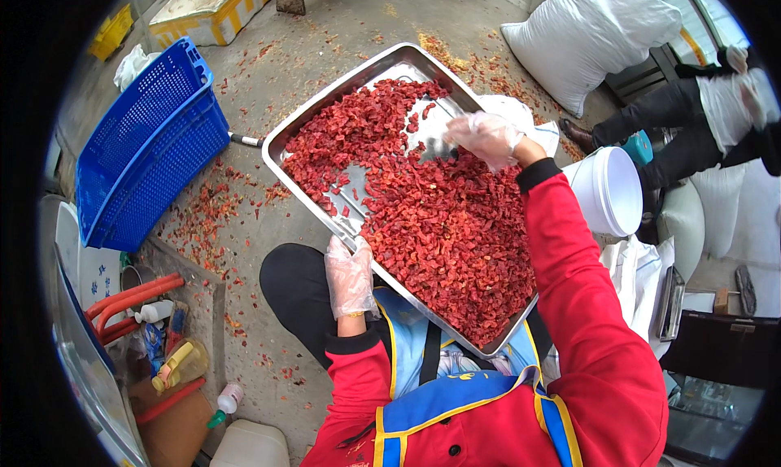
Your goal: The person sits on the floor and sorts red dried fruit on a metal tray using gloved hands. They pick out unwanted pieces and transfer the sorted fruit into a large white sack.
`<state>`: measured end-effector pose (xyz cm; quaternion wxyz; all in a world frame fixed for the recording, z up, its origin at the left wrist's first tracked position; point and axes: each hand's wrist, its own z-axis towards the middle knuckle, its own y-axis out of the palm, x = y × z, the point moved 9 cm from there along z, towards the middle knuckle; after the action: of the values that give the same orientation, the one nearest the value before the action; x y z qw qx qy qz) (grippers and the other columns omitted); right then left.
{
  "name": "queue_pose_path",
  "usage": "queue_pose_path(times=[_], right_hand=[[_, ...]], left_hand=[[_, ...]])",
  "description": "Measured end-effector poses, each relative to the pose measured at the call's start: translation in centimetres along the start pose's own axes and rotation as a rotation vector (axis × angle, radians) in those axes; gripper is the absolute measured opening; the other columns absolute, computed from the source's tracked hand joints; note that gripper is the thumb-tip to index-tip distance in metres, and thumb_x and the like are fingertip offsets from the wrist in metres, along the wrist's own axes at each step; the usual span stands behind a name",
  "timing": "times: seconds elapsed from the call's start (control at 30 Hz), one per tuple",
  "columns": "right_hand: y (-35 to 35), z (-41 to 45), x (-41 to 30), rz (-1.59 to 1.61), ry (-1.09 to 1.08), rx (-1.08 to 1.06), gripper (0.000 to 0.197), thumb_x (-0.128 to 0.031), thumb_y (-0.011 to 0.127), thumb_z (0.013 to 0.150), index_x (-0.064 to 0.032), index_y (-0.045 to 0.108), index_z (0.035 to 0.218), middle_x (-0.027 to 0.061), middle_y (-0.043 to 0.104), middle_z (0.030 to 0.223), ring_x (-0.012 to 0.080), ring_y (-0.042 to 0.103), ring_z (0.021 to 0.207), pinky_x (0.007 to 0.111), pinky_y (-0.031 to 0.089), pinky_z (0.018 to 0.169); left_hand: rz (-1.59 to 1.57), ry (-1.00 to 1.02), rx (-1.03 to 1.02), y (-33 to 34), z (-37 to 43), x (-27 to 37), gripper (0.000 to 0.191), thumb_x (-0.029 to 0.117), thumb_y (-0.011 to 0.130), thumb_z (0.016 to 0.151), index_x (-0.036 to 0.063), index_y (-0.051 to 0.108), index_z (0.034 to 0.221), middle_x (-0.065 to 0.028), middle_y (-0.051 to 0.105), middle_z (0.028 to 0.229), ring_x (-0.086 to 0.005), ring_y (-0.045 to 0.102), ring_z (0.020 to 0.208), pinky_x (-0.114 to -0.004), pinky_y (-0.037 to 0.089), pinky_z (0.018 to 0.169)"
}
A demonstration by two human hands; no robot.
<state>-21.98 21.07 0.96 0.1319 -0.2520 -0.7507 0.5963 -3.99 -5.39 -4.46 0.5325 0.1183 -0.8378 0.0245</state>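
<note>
A rectangular stainless steel tray (399, 288) rests tilted across the person's lap, over a blue apron. Dried red pepper pieces (451, 235) fill much of it, piled thickest at the near right. Bare metal shows through at the left side and upper middle. My left hand (351, 275), in a clear plastic glove, grips the tray's near left rim. Over the far right part of the tray is my right hand (488, 139), gloved the same way. Motion blurs its fingers, so whether they hold any pieces cannot be told.
Blue perforated crates (149, 156) stand left, near a foam box (207, 12). Right are a white bucket (604, 189), a stuffed white sack (586, 40) and another person's legs (671, 125). Red scraps (204, 214) litter the concrete floor. A yellow-handled jug (183, 363) lies lower left.
</note>
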Motion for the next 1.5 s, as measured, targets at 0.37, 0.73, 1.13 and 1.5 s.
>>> queue_pose_path(times=[0.37,0.73,1.13,1.5], right_hand=[[0.8,6.6,-7.9,0.196,0.139,0.068,0.041,-0.033,0.058,0.096,-0.0155,0.063,0.133,0.0156,0.055,0.139,0.0333,0.055,0.126,0.044,0.050,0.104],[-5.5,7.3,-7.5,0.103,0.127,0.247,0.035,-0.028,0.059,0.095,-0.0094,0.060,0.125,0.0096,0.061,0.127,0.0330,0.064,0.115,0.043,0.055,0.094],[1.3,5.5,-4.8,0.060,0.332,0.002,0.080,-0.025,0.095,0.057,-0.0269,0.064,0.131,0.0082,0.053,0.147,0.0370,0.047,0.138,0.045,0.049,0.107],[-6.4,15.3,-15.5,-0.145,0.037,0.112,0.081,-0.046,0.091,0.067,-0.0268,0.057,0.139,0.0138,0.041,0.157,0.0402,0.036,0.146,0.060,0.032,0.115]], left_hand=[[-0.019,-0.002,0.017,-0.6,0.5,-0.9,0.014,0.003,0.061,0.091,0.0014,0.061,0.105,-0.0001,0.061,0.083,-0.0080,0.050,0.067,-0.027,0.044,0.060],[-0.044,0.062,0.036,-0.6,0.6,-1.3,0.010,0.005,0.064,0.093,0.0025,0.061,0.102,0.0001,0.060,0.078,-0.0080,0.051,0.064,-0.028,0.044,0.059],[0.003,0.094,0.017,-0.3,0.5,-0.4,0.019,0.006,0.061,0.095,0.0035,0.063,0.114,0.0018,0.060,0.086,-0.0074,0.051,0.072,-0.027,0.045,0.065],[-0.039,0.071,0.011,-0.3,0.3,-0.1,0.016,0.004,0.062,0.096,0.0027,0.063,0.112,0.0002,0.061,0.089,-0.0070,0.052,0.075,-0.026,0.047,0.067]])
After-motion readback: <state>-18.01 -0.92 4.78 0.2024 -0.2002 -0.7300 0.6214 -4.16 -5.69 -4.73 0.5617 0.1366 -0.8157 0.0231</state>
